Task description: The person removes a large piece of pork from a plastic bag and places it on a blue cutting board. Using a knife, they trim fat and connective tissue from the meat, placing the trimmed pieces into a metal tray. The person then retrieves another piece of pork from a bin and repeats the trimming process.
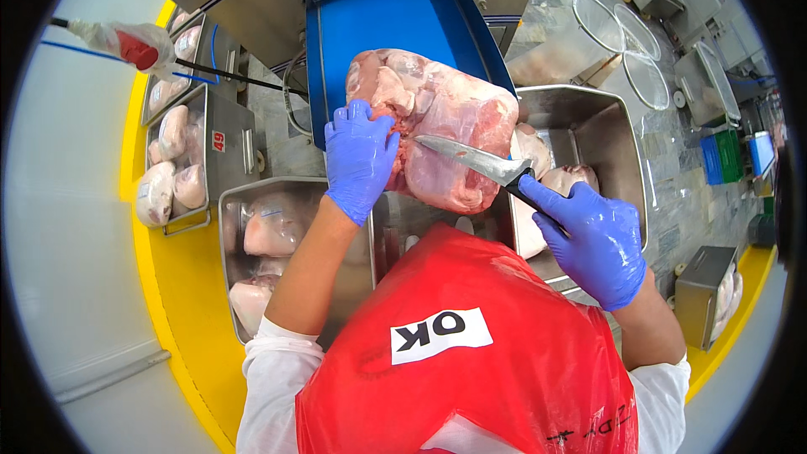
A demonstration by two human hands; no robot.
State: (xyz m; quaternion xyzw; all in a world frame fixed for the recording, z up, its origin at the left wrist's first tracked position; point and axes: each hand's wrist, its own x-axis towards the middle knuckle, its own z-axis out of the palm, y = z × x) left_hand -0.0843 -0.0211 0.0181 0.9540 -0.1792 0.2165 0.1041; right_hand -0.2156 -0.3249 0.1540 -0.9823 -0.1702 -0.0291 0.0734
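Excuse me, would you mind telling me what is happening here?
A person in a red apron is handling a large piece of raw meat. The left hand rests on it; the right hand holds a knife, its blade over the meat. Metal bins with more meat stand on either side.

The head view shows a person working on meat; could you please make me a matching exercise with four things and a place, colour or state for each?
Column one:
1. Knife
2. Left hand
3. Apron
4. Large piece of meat

Column two:
A. Pink and whitish
B. Touching the large piece of meat, without a tool
C. Red, with a white label
D. Held in the right hand

Right pairs: 1-D, 2-B, 3-C, 4-A
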